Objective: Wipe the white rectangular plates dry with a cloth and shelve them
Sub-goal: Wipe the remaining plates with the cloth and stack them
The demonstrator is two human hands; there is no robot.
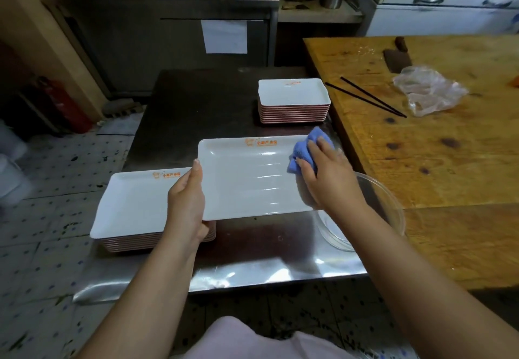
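My left hand (186, 198) grips the left edge of a white rectangular plate (250, 181), thumb up along its rim, holding it above the steel table (252, 268), while my right hand (325, 173) presses a blue cloth (302, 152) flat against the plate's right end, fingers spread over it. So I judge I'm mid-wipe on this plate. Its face is glossy, with ribbed ridges catching the light near the middle and an orange logo along the far rim; I can't tell which parts are wet and which are dry. Next I'd need to draw the cloth leftwards over the ridges and into the corners, keeping my left-hand grip firm so the plate doesn't tip, then set it on a pile. Just under my left hand sits the near stack of plates (132, 204), with pinkish edges showing below its white top. A clear glass bowl (387, 212) lies under my right wrist. Farther back stands the far stack of plates (293, 100), beside the wooden table (421, 148) carrying black chopsticks (368, 97), a plastic bag (429, 90) and a cleaver (397, 59).
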